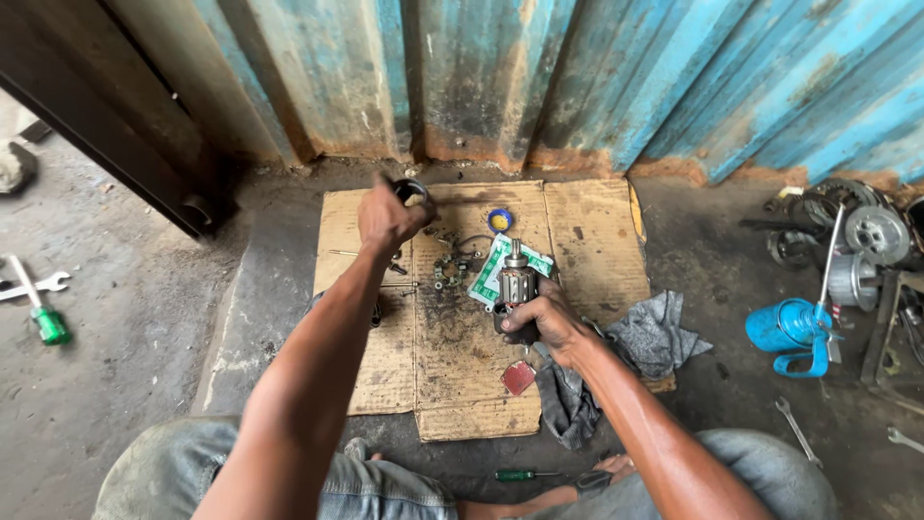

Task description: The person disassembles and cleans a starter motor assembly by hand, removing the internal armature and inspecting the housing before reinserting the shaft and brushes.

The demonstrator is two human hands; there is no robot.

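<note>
Right hand [539,323] is clenched round the lower end of a motor armature [518,282], held upright w/ the shaft tip pointing up and away from the body; gripping it low leaves the copper-coloured windings and top end bare to view. It hangs just above the green-and-white printed packet [489,281], a flat rectangular wrapper lying tilted near the middle of the cardboard sheet [587,241].

Left hand [387,220] is raised over the far left part of the cardboard, fingers closed on a small dark ring-shaped part [412,191]; can't tell exactly what it is. Arm is stretched fwd, so the ring sits well apart from the armature.

Cardboard is spread flat on the concrete floor [125,356] against the blue corrugated metal wall [539,67], prob. as a mat so loose bits stay together: a scatter of small screws and washers [448,272] lies between the two hands. A blue-and-yellow round cap [499,221] sits near the far edge, a small red flat packet [519,377] near the front edge. A grey rag [647,337] lies on the right edge, beside the right forearm.

Further out: green-handled screwdriver [43,318] on the left, a small green-handled driver [520,475] by the person's foot, a blue oil can [791,332] and spanners [797,430] to the right
</note>
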